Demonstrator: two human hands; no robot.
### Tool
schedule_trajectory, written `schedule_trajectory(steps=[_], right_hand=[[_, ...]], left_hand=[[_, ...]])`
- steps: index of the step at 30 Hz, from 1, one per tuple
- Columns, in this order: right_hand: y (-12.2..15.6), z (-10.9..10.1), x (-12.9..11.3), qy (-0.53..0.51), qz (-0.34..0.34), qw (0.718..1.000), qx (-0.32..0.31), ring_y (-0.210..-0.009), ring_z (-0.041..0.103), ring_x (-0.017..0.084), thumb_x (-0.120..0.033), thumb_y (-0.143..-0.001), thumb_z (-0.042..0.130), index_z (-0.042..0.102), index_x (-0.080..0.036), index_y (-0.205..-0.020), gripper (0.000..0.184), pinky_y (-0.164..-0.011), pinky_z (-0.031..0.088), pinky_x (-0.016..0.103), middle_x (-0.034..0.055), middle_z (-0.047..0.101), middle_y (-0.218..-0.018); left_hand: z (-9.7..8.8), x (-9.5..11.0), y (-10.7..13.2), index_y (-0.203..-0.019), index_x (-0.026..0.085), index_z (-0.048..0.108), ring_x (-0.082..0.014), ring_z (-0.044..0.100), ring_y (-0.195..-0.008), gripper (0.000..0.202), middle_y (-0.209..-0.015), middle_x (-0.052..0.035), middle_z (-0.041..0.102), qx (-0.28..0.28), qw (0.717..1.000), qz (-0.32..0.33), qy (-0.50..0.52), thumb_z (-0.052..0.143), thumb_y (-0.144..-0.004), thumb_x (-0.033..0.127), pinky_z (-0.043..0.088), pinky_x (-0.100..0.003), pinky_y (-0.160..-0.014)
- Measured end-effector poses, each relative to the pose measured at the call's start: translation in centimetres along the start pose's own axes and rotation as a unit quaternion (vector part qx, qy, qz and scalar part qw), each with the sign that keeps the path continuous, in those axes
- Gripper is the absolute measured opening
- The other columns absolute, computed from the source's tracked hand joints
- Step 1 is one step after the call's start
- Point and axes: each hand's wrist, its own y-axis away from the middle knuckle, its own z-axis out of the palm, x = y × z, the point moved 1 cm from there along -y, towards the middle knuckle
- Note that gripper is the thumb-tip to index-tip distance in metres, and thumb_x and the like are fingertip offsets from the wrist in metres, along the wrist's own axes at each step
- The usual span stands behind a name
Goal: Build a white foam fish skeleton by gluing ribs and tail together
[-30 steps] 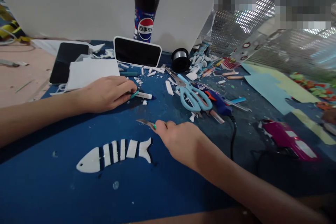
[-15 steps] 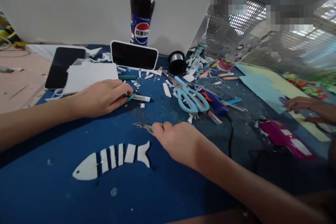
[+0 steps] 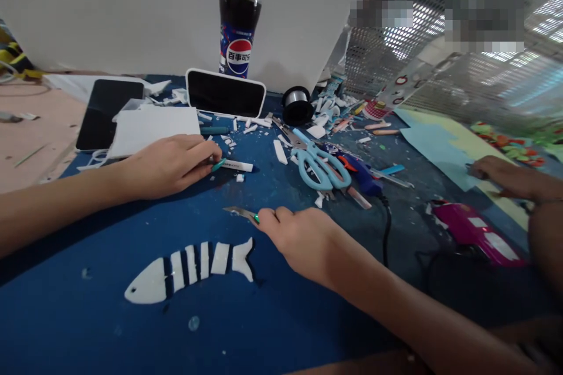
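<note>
My right hand is closed round a craft knife. Its thin blade points left, a bit of green shows at the fingertips, and the handle is hidden. Further back, my left hand pinches a small teal piece whose kind I cannot make out. Just beyond those fingertips lies a white marker. In front of both hands, a white fish shape cut into several pieces lies flat on the blue mat, from the pointed head at left to the forked tail at right.
Light-blue scissors lie beside a corded blue tool. Behind are a phone, a cola bottle, a wire spool and white scraps. At right, another person's hand rests by coloured paper and a magenta object.
My hands and the fish pieces hold nearly the same places, with a slight shift of the whole view. The other person's hand at right has moved slightly left and curled.
</note>
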Motion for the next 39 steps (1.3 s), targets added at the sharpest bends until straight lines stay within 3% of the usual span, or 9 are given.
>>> schedule_trajectory(steps=[5,11,15,19,29,39], right_hand=[[0.74,-0.34,-0.03,-0.009,0.016,1.000,0.007,-0.041,0.032,0.013,-0.015,-0.095,0.031,0.050,-0.018,-0.082,0.023,-0.042,0.010,0.027,0.0000,0.049,-0.056],[-0.15,-0.64,0.10,-0.012,-0.001,0.999,-0.051,-0.041,0.031,0.012,-0.012,-0.088,0.044,0.053,-0.016,-0.091,0.010,-0.040,0.009,0.026,0.0011,0.054,-0.060],[0.44,-0.54,0.44,-0.033,-0.004,0.997,-0.066,-0.040,0.029,0.011,-0.006,-0.080,0.051,0.053,-0.017,-0.094,0.018,-0.038,0.009,0.025,-0.0007,0.055,-0.061],[0.40,-0.45,0.47,-0.030,0.012,0.998,-0.055,-0.040,0.035,0.011,-0.012,-0.086,0.048,0.054,-0.017,-0.089,0.008,-0.040,0.008,0.026,0.0005,0.055,-0.058],[0.27,-0.47,0.65,-0.035,-0.013,0.994,-0.101,-0.050,0.052,0.013,-0.009,-0.086,0.047,0.052,-0.016,-0.103,0.019,-0.039,0.011,0.026,0.0031,0.061,-0.068],[0.32,-0.36,0.69,-0.040,-0.004,0.994,-0.103,-0.047,0.054,0.014,-0.009,-0.086,0.048,0.052,-0.016,-0.100,0.016,-0.039,0.011,0.026,0.0021,0.061,-0.065]], left_hand=[[-0.08,0.10,-0.11,-0.101,0.017,0.051,-0.0216,0.057,-0.078,0.021,-0.089,-0.0090,0.060,0.007,1.000,0.010,-0.004,0.034,-0.093,0.028,0.042,-0.033,-0.070],[-0.11,0.21,-0.28,-0.102,0.017,0.050,-0.0201,0.056,-0.077,0.020,-0.088,-0.0077,0.059,-0.003,1.000,0.003,-0.009,0.035,-0.093,0.028,0.042,-0.031,-0.069],[-0.22,0.00,0.18,-0.103,0.018,0.049,-0.0199,0.056,-0.081,0.019,-0.091,-0.0073,0.059,-0.004,1.000,-0.002,0.012,0.035,-0.094,0.028,0.042,-0.031,-0.072],[-0.23,0.20,-0.28,-0.102,0.017,0.049,-0.0204,0.055,-0.079,0.020,-0.089,-0.0075,0.058,-0.017,1.000,-0.001,0.004,0.034,-0.094,0.027,0.041,-0.032,-0.071],[-0.11,-0.05,-0.07,-0.102,0.017,0.052,-0.0205,0.055,-0.081,0.021,-0.089,-0.0074,0.059,-0.003,1.000,-0.010,0.023,0.037,-0.092,0.028,0.041,-0.031,-0.073],[-0.24,0.09,-0.33,-0.103,0.015,0.051,-0.0215,0.056,-0.082,0.023,-0.091,-0.0092,0.060,-0.007,1.000,-0.003,0.008,0.036,-0.093,0.028,0.042,-0.033,-0.075]])
